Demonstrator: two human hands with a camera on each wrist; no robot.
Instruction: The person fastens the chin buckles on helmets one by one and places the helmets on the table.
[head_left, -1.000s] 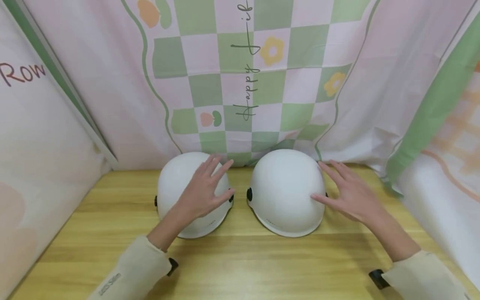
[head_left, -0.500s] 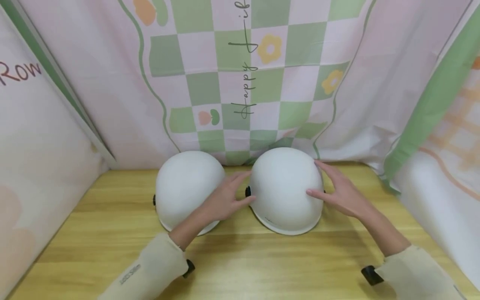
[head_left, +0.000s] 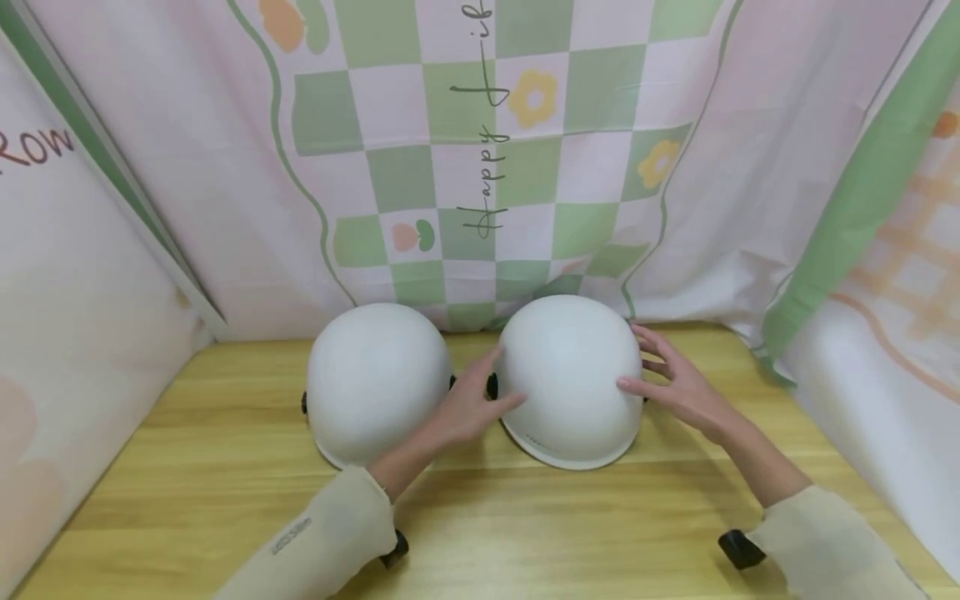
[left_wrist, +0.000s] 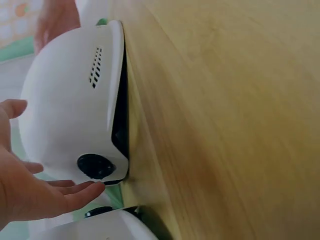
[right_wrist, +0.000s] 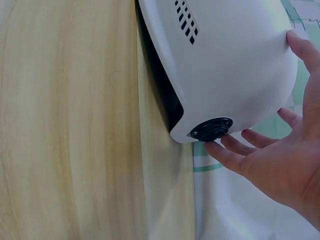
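Observation:
Two white helmets rest dome-up side by side on the wooden table, the left helmet (head_left: 375,375) and the right helmet (head_left: 570,375). My left hand (head_left: 468,408) is at the right helmet's left side, thumb and fingers spread; in the left wrist view the left hand (left_wrist: 35,190) has its fingertips near the black round knob (left_wrist: 95,166). My right hand (head_left: 686,392) lies along the right helmet's other side. In the right wrist view the right hand (right_wrist: 285,160) has fingers by the black knob (right_wrist: 212,129) and the thumb near the shell.
The wooden table (head_left: 480,533) stretches in front of the helmets. Behind them hangs a green and white checked cloth (head_left: 525,167). Pale cloth stands at the left (head_left: 82,275) and at the right (head_left: 862,358).
My left hand has moved right, from over the left helmet to the right helmet's left side. My right hand has shifted slightly, staying beside the right helmet.

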